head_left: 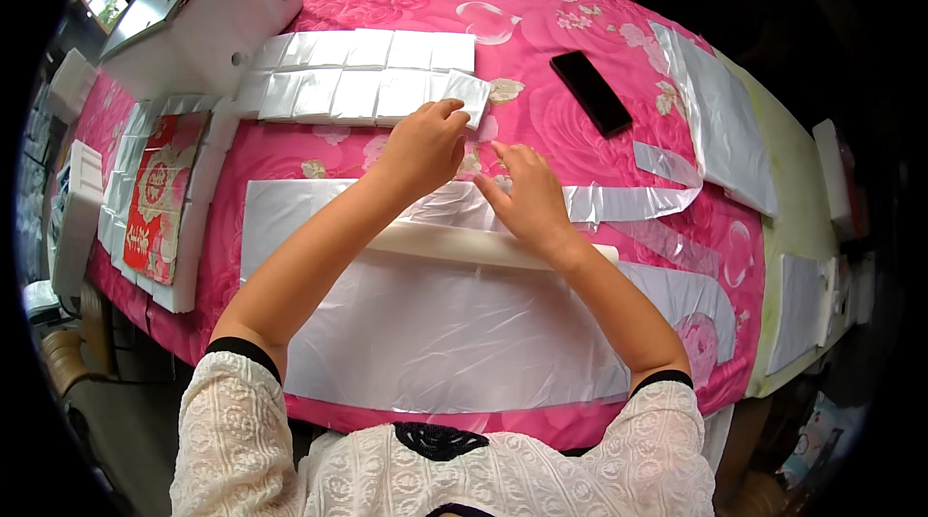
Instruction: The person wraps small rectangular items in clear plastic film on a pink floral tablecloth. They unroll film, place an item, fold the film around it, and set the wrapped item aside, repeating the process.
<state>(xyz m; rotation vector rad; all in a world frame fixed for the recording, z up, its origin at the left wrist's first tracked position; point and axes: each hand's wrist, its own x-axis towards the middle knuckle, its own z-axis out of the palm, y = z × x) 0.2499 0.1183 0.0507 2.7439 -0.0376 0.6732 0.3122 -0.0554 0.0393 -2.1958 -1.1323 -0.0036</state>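
Observation:
My left hand (422,145) pinches a small folded white plastic piece (468,92) at the right end of two rows of similar folded white pieces (360,72) on the pink floral tablecloth (541,43). My right hand (522,193) rests with its fingers apart on a strip of translucent plastic film (619,201), holding nothing. Under both forearms lies a cream roll (454,244) across a large white plastic sheet (445,333).
A black phone (591,92) lies beyond my right hand. White plastic sheets (720,116) sit at the table's right side. At left are a red and gold printed item framed by white pieces (155,198) and a tilted white board (208,14).

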